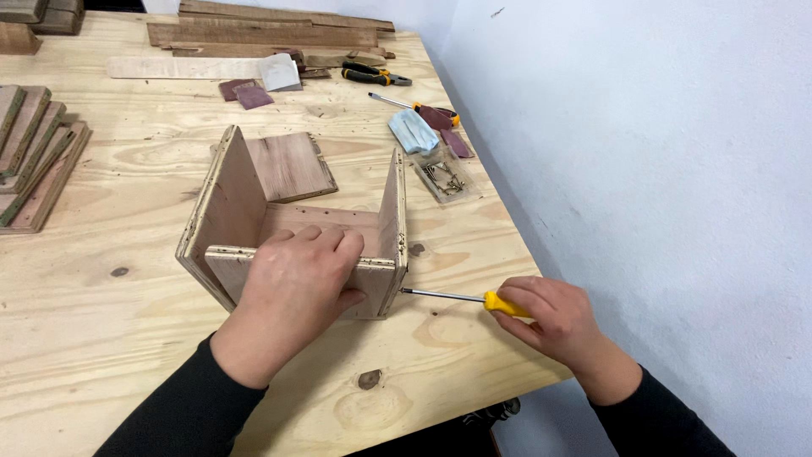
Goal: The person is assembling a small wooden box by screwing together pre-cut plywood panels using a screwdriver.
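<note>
- Left hand (298,275) reaching in from the lower left in a black sleeve, palm down, wrist bent slightly.
- Fingers draped over the top edge of the near panel of the box (296,233), thumb pressed on the panel's outer face; closed around that panel.
- Right hand (550,317) coming in from the lower right, also black-sleeved, forearm out past the tabletop's right edge.
- Curled tight around the yellow handle of a screwdriver (461,298), shaft held level, pointing left.
- Tip touching the lower right corner of the box, on the outside of the right wall.
- Box standing near the middle of the tabletop (127,338), open on top, with three upright panels on a base.
- White wall just right of the tabletop edge, little room there for the right elbow.
- Bare wood ahead of the left forearm and to the box's left.
- Behind the box: a loose board (290,166) flat on the surface.
- Farther right: a clear tray of screws (443,177), a blue cloth (412,130), a second screwdriver (419,108), pliers (375,75).
- Far left edge: stacked boards (34,152); along the back, long planks (262,32).
</note>
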